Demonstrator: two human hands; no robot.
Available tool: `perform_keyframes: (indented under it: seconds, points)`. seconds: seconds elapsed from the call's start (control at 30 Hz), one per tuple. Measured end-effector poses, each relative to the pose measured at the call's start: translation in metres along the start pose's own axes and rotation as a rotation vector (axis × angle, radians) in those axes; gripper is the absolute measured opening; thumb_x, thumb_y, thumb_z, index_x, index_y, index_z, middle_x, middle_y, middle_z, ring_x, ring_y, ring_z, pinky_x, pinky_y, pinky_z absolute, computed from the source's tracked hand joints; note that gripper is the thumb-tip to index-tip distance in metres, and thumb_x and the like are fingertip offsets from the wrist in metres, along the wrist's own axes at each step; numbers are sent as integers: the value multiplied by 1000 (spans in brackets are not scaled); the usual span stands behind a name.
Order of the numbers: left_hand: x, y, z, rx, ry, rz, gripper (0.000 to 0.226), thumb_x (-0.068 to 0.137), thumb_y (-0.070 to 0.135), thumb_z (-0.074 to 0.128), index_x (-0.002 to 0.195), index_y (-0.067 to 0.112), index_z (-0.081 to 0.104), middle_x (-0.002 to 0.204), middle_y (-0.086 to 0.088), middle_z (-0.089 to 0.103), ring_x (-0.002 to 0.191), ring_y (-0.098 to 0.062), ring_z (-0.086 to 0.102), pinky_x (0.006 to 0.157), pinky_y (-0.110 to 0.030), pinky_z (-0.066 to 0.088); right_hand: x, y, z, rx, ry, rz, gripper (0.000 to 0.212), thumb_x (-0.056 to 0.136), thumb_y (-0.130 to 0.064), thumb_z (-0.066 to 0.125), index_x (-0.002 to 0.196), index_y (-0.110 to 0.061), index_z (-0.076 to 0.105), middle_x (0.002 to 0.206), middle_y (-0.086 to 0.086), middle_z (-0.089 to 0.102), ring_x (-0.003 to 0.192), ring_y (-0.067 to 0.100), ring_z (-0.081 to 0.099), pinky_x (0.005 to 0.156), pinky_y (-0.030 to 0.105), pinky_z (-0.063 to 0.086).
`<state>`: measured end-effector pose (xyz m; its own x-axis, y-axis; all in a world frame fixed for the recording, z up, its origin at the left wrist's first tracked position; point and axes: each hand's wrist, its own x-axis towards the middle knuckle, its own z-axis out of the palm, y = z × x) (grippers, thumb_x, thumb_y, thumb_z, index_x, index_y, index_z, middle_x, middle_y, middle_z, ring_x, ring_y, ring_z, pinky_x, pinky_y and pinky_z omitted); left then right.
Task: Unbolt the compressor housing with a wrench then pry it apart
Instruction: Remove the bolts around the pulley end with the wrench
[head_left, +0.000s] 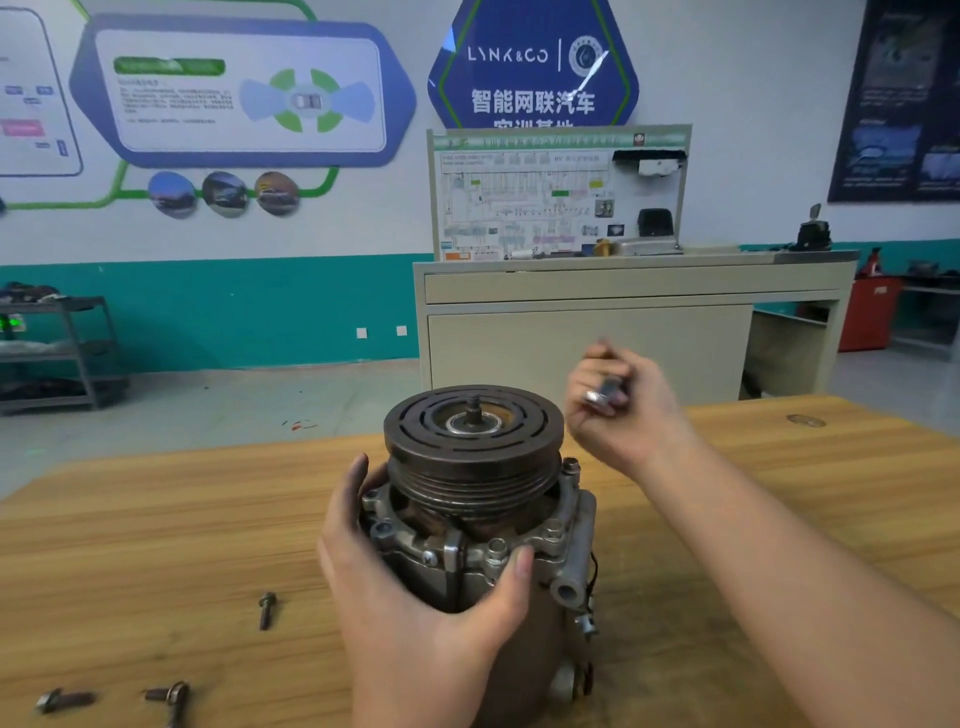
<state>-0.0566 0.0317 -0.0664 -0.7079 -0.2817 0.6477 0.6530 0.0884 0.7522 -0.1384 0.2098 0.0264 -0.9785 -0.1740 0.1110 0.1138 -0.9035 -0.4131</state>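
Compressor (480, 512) upright on wooden table (779, 499), pulley uppermost. Left hand (415, 587) wraps its housing from 7 o'clock, thumb across the front flange, fingers curled round the far side. Right hand (621, 402), raised clear at 2 o'clock of the pulley, pinches a blurred metal bolt (602, 392). Three loose bolts (266, 609) lie on the table at 8 o'clock, well apart from the compressor.

The left hand (415, 582) is wrapped round the compressor (483, 519), thumb across its front. The right hand (618, 410) is raised beside it, fingers curled round a blurred bolt (602, 393).
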Motion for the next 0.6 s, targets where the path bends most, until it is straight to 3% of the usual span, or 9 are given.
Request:
perform_keyframes:
  seconds: [0.03, 0.17, 0.23, 0.3, 0.4, 0.6]
  points:
    - [0, 0, 0, 7, -4, 3, 113, 37, 63, 80, 136, 46, 28, 134, 2, 44, 127, -18, 47, 107, -49, 38, -9, -5, -2, -54, -1, -61, 41, 93, -25, 48, 55, -12, 51, 33, -6, 31, 24, 6, 25, 29, 18, 16]
    - [-1, 1, -2, 8, -6, -3, 110, 35, 61, 81, 132, 55, 29, 134, 7, 44, 127, -14, 47, 108, -47, 38, -52, 0, -19, -787, -45, -221, 18, 68, -28, 77, 61, -17, 64, 32, -7, 31, 25, 7, 24, 34, 15, 17]
    - [0, 2, -2, -23, -11, -3, 108, 34, 54, 82, 128, 59, 30, 133, 12, 46, 125, -11, 48, 108, -45, 38, -59, 10, -26, -1028, -63, -274, 18, 59, -21, 87, 66, -19, 70, 34, -6, 36, 27, 7, 24, 35, 14, 17]
    - [1, 3, -3, -50, -30, 6, 104, 35, 49, 82, 125, 61, 32, 129, 19, 48, 124, -7, 50, 107, -41, 38, -60, 15, -29, -1107, -66, -313, 28, 50, -26, 92, 68, -20, 71, 36, -6, 38, 29, 7, 25, 36, 16, 17]
    - [2, 5, -5, -67, -44, 9, 101, 35, 48, 81, 123, 60, 33, 120, 30, 52, 118, 1, 52, 102, -29, 39, -61, 14, -34, -1127, -35, -323, 29, 48, -36, 84, 66, -18, 71, 36, -5, 38, 30, 8, 27, 36, 16, 21]
    - [3, 5, -5, -78, -48, 34, 101, 34, 46, 81, 124, 57, 36, 118, 30, 54, 115, 4, 53, 97, -11, 40, -63, 17, -41, -1253, -63, -354, 10, 83, -19, 70, 89, -10, 70, 36, -5, 39, 31, 8, 31, 38, 20, 25]
